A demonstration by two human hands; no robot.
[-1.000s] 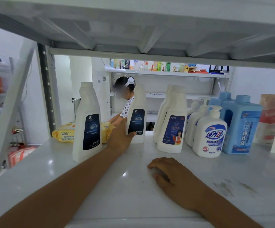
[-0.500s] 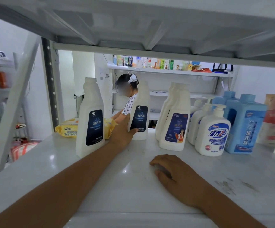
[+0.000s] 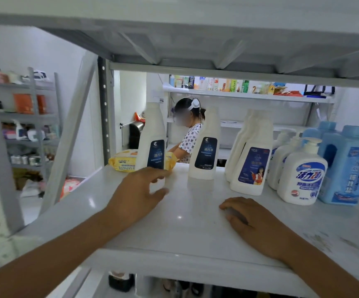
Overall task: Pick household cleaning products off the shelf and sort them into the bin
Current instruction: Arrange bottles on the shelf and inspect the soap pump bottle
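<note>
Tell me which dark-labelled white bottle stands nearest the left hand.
The leftmost bottle, beside the yellow wipes pack: the left hand covers its base; the other bottle stands farther right.

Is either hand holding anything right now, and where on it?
Nothing is held. The left hand is open in front of the left white bottle; the right hand rests on the shelf.

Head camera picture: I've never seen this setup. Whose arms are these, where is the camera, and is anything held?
No machine here: the grips are a person's two bare hands, filmed by a camera worn on their head. The left grip is spread open in front of a white bottle, holding nothing. The right grip rests on the white shelf. Also on the shelf: a second white bottle, a yellow wipes pack, a pump bottle and a blue jug.
</note>
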